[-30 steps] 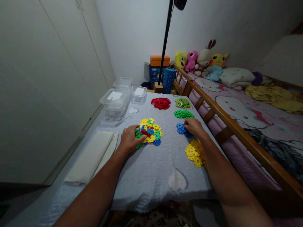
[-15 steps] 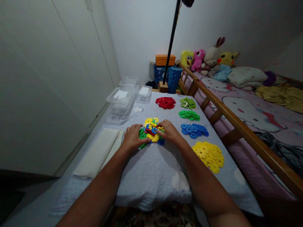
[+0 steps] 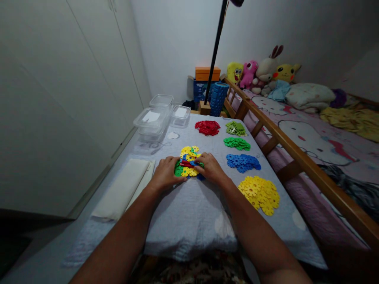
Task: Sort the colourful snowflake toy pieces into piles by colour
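Note:
A mixed pile of snowflake discs (image 3: 188, 161) in yellow, blue, green and red lies in the middle of the cloth-covered table (image 3: 189, 213). My left hand (image 3: 166, 176) rests palm down on the pile's left edge, fingers curled over green discs. My right hand (image 3: 209, 168) presses on the pile's right side, fingertips among red and blue discs. What either hand holds is hidden. Sorted heaps lie to the right: red (image 3: 207, 127), light green (image 3: 235, 128), green (image 3: 237, 143), blue (image 3: 243, 162) and yellow (image 3: 260, 190).
Clear lidded plastic boxes (image 3: 154, 118) stand at the table's far left. A folded white cloth (image 3: 124, 188) lies along the left edge. A wooden bed rail (image 3: 296, 157) runs on the right, with plush toys (image 3: 260, 73) behind. A black pole (image 3: 214, 51) rises at the back.
My right hand left the blue heap and came across to the mixed pile, then drew closer to my left hand. The left hand stayed on the pile.

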Tool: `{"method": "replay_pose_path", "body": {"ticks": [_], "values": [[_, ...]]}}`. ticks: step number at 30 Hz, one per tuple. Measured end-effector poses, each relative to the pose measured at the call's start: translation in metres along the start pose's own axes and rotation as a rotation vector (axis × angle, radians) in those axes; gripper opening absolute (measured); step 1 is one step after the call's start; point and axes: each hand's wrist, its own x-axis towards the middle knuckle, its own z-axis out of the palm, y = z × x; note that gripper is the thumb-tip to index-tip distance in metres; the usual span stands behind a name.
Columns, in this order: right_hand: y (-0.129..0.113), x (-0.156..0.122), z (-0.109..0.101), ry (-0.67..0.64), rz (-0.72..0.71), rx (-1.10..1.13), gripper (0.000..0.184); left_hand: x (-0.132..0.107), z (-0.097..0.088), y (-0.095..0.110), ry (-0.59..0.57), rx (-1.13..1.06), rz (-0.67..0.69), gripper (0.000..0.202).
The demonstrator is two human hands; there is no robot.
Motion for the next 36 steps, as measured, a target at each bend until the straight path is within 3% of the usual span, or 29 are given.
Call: {"method": "replay_pose_path", "body": {"ticks": [4,8,15,21,30,36], "values": [[0.003,0.001,-0.008,0.049,0.023,0.008,0.019,0.0,0.001,0.003,0.023,-0.029,0.017,0.076],[0.023,-0.004,-0.031,0.154,0.113,0.059,0.019,0.001,0.003,0.004,0.017,-0.025,0.035,0.072],[0.085,-0.042,-0.084,0.474,0.531,0.128,0.023,0.001,0.006,0.007,0.033,-0.043,0.043,0.069],[0.121,-0.068,-0.104,0.612,0.786,0.003,0.024,0.004,0.007,0.007,0.038,-0.049,0.038,0.068],[0.149,-0.083,-0.109,0.458,0.861,-0.061,0.022,0.005,0.009,0.007,0.052,-0.052,0.048,0.063],[0.154,-0.083,-0.099,0.378,0.825,-0.052,0.02,0.006,0.006,0.008,0.015,-0.054,0.047,0.064]]}}
